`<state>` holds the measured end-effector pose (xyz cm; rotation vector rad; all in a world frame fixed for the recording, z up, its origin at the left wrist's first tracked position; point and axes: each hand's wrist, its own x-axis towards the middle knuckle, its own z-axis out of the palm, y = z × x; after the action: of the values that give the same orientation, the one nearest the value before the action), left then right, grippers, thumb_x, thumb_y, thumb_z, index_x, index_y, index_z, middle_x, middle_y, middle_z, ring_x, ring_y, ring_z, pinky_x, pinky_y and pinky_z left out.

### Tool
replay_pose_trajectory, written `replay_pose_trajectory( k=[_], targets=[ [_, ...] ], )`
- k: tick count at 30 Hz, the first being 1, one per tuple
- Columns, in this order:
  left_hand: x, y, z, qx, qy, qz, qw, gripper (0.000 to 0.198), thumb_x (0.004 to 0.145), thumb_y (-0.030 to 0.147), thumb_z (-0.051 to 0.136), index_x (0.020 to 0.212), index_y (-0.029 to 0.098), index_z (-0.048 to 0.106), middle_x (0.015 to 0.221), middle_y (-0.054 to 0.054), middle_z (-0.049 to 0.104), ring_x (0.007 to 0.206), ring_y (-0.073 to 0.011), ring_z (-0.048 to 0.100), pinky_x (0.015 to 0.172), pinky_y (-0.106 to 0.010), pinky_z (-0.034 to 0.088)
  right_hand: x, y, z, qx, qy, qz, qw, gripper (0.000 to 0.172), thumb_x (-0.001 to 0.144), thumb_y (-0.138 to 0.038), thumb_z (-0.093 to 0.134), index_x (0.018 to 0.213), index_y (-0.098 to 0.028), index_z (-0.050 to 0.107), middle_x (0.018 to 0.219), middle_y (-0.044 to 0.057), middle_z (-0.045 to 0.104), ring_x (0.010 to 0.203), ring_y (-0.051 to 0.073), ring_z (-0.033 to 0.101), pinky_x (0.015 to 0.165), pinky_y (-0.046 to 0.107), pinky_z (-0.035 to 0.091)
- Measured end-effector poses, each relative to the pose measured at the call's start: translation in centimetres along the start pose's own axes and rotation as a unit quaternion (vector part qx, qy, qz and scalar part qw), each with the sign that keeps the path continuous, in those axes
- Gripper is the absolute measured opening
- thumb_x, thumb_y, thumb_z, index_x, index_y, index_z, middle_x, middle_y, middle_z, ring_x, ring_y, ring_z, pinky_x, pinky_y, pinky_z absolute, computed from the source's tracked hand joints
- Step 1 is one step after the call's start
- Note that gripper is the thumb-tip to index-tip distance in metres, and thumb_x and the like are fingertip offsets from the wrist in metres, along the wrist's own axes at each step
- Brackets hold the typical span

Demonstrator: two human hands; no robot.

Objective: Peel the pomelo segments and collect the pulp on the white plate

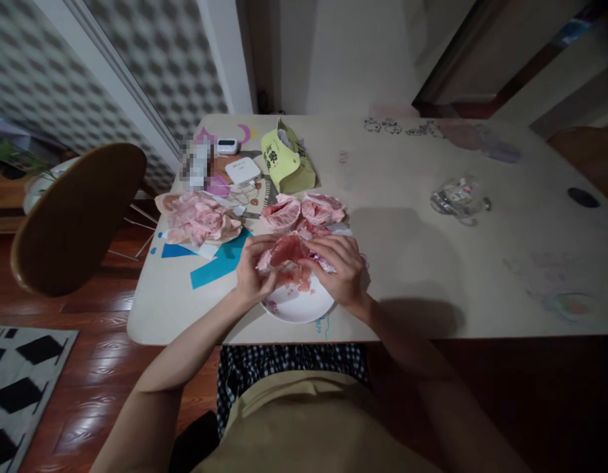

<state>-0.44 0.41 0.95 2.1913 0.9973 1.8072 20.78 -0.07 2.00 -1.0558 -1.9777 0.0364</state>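
Between my two hands is a piece of pink pomelo (288, 250), its red flesh facing up. My left hand (256, 268) grips its left side, thumb toward the front. On its right side my right hand (339, 266) has its fingers curled over the piece. Below them a white plate (304, 309) holds small bits of reddish flesh. Just behind my hands lie larger pomelo chunks (323, 209) with pale membrane on them. A heap of pinkish peel (204, 220) sits to the left. My fingers partly hide the held piece.
A yellow-green cap (288, 157) stands behind the fruit, beside a white box-shaped device (243, 171) with a cable and a small device with a dark display (227, 146). Blue strips (222, 259) lie left. A clear glass vessel (460, 197) is at right; a wooden chair (81, 217) stands left.
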Motion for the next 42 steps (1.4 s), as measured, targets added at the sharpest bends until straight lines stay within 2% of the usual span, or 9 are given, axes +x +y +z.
replay_pose_trajectory(
  k=[7, 11, 15, 18, 22, 25, 31, 38, 42],
  targets=[
    [-0.7, -0.3, 0.6, -0.071, 0.007, 0.001, 0.997, 0.045, 0.088, 0.023, 0.075, 0.125, 0.026, 0.050, 0.116, -0.008, 0.062, 0.109, -0.0245, 0.070, 0.094, -0.046, 0.062, -0.3, -0.3, 0.2, 0.015, 0.043, -0.010, 0.999, 0.017, 0.095, -0.017, 0.069, 0.103, -0.030, 0.078, 0.107, 0.003, 0.080, 0.103, 0.023, 0.073, 0.096, 0.048, 0.059],
    [-0.2, 0.5, 0.4, -0.027, -0.047, -0.028, 0.998, 0.047, 0.088, 0.024, 0.076, 0.128, 0.023, 0.053, 0.117, -0.010, 0.068, 0.112, -0.0246, 0.070, 0.097, -0.043, 0.061, -1.2, 0.4, 0.3, -0.018, 0.024, -0.034, 0.999, 0.029, 0.095, -0.015, 0.068, 0.118, -0.031, 0.076, 0.118, 0.004, 0.079, 0.112, 0.025, 0.073, 0.099, 0.048, 0.058],
    [0.2, 1.2, 0.2, 0.015, -0.106, -0.087, 0.990, 0.046, 0.091, 0.039, 0.076, 0.130, 0.020, 0.060, 0.120, -0.012, 0.073, 0.110, -0.0251, 0.073, 0.097, -0.041, 0.062, -1.8, 1.4, 0.6, -0.021, 0.007, -0.074, 0.997, 0.039, 0.096, -0.012, 0.066, 0.130, -0.032, 0.071, 0.125, 0.004, 0.078, 0.118, 0.025, 0.073, 0.100, 0.047, 0.061],
    [0.2, 1.4, 0.1, 0.013, -0.099, -0.126, 0.987, 0.056, 0.086, 0.049, 0.082, 0.129, 0.019, 0.063, 0.118, -0.012, 0.076, 0.105, -0.0245, 0.075, 0.093, -0.037, 0.063, -1.7, 1.3, 0.9, -0.001, 0.005, -0.081, 0.997, 0.041, 0.096, -0.011, 0.065, 0.131, -0.031, 0.070, 0.127, 0.004, 0.077, 0.119, 0.024, 0.073, 0.102, 0.047, 0.062],
    [0.3, 1.6, 0.1, 0.009, -0.057, -0.138, 0.989, 0.037, 0.089, 0.037, 0.080, 0.119, 0.018, 0.067, 0.109, -0.008, 0.078, 0.097, -0.0196, 0.076, 0.088, -0.031, 0.064, -1.4, 0.8, 1.3, 0.018, 0.024, -0.076, 0.997, 0.040, 0.097, -0.010, 0.062, 0.133, -0.027, 0.068, 0.132, 0.007, 0.075, 0.120, 0.023, 0.073, 0.103, 0.044, 0.063],
    [0.4, 1.7, 0.0, -0.001, -0.059, -0.138, 0.989, 0.036, 0.089, 0.030, 0.080, 0.120, 0.019, 0.067, 0.111, -0.008, 0.078, 0.098, -0.0185, 0.077, 0.089, -0.029, 0.063, -1.3, 0.7, 1.4, 0.020, 0.020, -0.073, 0.997, 0.040, 0.100, -0.010, 0.057, 0.136, -0.024, 0.066, 0.135, 0.009, 0.073, 0.120, 0.023, 0.073, 0.103, 0.042, 0.064],
    [0.4, 1.5, -0.3, -0.026, -0.075, -0.100, 0.992, 0.036, 0.090, 0.024, 0.078, 0.124, 0.020, 0.065, 0.118, -0.010, 0.078, 0.106, -0.0206, 0.077, 0.095, -0.033, 0.064, -1.3, 1.3, 1.3, -0.004, -0.018, -0.091, 0.996, 0.030, 0.102, -0.009, 0.052, 0.123, -0.021, 0.069, 0.138, 0.010, 0.071, 0.122, 0.022, 0.072, 0.102, 0.039, 0.064],
    [1.2, 0.6, -0.6, -0.122, -0.097, 0.054, 0.986, 0.041, 0.089, 0.007, 0.074, 0.128, 0.018, 0.065, 0.123, -0.014, 0.077, 0.121, -0.0248, 0.073, 0.103, -0.041, 0.062, -1.1, 1.4, -0.2, -0.050, 0.014, -0.172, 0.984, 0.034, 0.099, -0.007, 0.059, 0.130, -0.019, 0.065, 0.137, 0.010, 0.072, 0.122, 0.021, 0.073, 0.103, 0.035, 0.064],
    [1.1, 0.6, -0.5, -0.090, -0.080, 0.072, 0.990, 0.050, 0.090, 0.011, 0.076, 0.137, 0.021, 0.063, 0.126, -0.013, 0.077, 0.127, -0.0260, 0.071, 0.105, -0.044, 0.061, -0.2, 1.1, -1.4, -0.033, 0.058, -0.250, 0.966, 0.034, 0.096, -0.004, 0.064, 0.129, -0.012, 0.064, 0.131, 0.014, 0.075, 0.128, 0.023, 0.070, 0.104, 0.034, 0.064]
  ],
)
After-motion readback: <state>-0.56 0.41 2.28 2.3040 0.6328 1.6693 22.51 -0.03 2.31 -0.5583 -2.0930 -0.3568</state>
